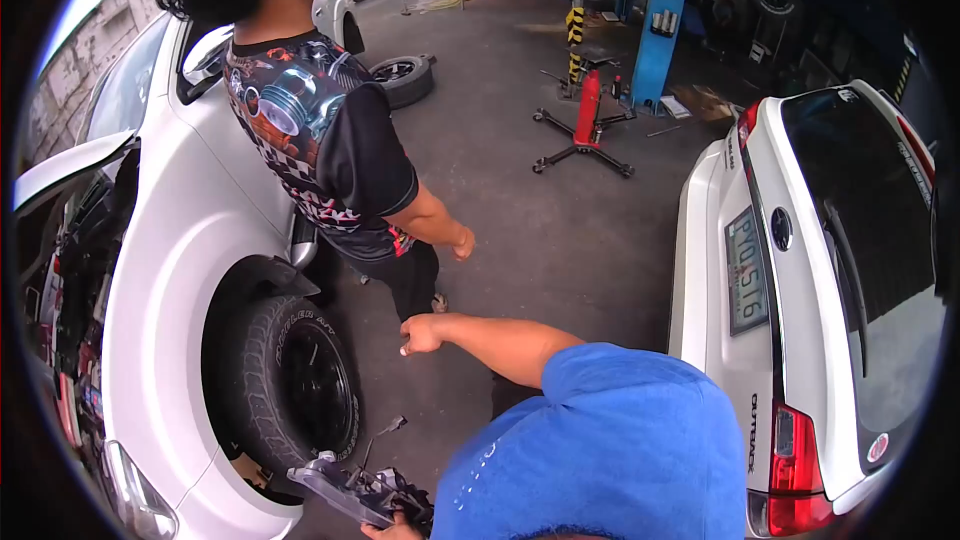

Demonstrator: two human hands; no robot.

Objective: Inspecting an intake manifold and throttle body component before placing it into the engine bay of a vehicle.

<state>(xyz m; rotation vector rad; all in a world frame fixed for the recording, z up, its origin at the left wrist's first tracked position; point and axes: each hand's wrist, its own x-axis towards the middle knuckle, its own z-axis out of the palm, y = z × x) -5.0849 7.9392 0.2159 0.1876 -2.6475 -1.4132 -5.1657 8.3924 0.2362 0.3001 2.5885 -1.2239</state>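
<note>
Head view: a white car (180, 270) fills the left, front tyre (295, 385) exposed. A co-worker (330, 130) stands beside it. The right hand (420, 335), loosely curled and empty, hangs near the tyre. The left hand (395, 528), mostly hidden, grips a grey car part (345, 488). Judged step: carrying; next calls for steady support.

White car (170, 270) left with a black tyre (295, 385), white hatchback (800, 290) right, blue sleeve (610, 440) bottom middle, red jack (588, 110) and blue lift post (660, 10) up top.
</note>
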